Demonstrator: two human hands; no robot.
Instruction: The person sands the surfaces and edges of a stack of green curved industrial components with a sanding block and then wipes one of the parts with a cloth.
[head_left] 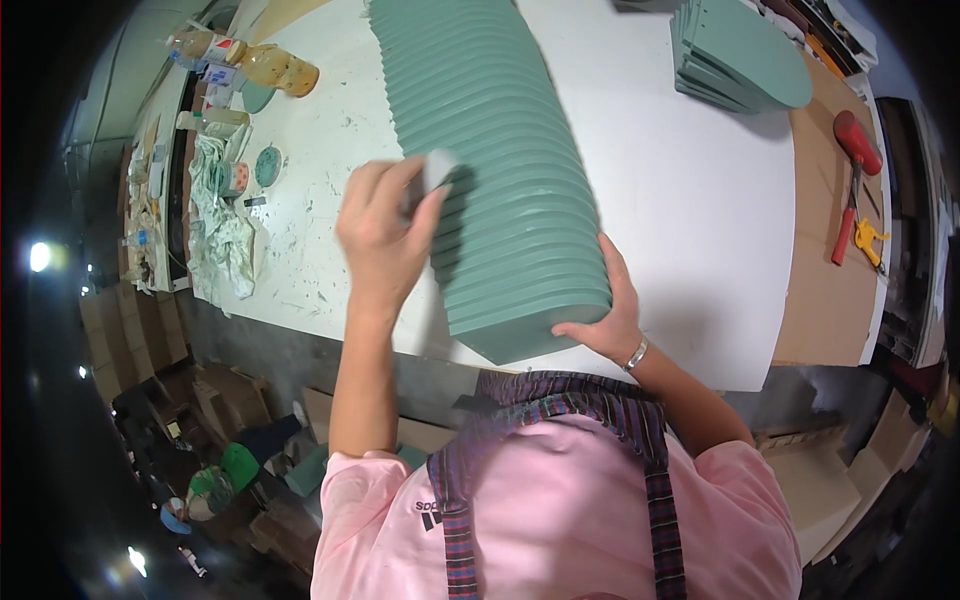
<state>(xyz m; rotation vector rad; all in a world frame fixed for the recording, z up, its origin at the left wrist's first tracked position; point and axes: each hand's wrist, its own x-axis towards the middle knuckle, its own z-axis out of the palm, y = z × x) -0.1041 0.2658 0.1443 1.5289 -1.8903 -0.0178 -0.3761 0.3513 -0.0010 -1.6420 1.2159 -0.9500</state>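
Note:
A long row of green curved-edged sheets (510, 200), packed face to face, runs from the far edge of the table toward me. At its left side my left hand (385, 220) is closed on a small whitish pad (438, 170), slightly smeared by motion, whose kind I cannot make out. The pad is against or just above the sheets' left edges; contact is hard to tell. My right hand (615, 315) grips the row's near right corner, thumb across the front face and fingers along the right side.
A white board (690, 230) covers the table. On the left are bottles (275, 70), a small tin (232, 180), a green-smeared lid (267, 166) and a stained cloth (225, 225). At right are more green sheets (745, 60), a red mallet (857, 140) and a yellow air gun (868, 238).

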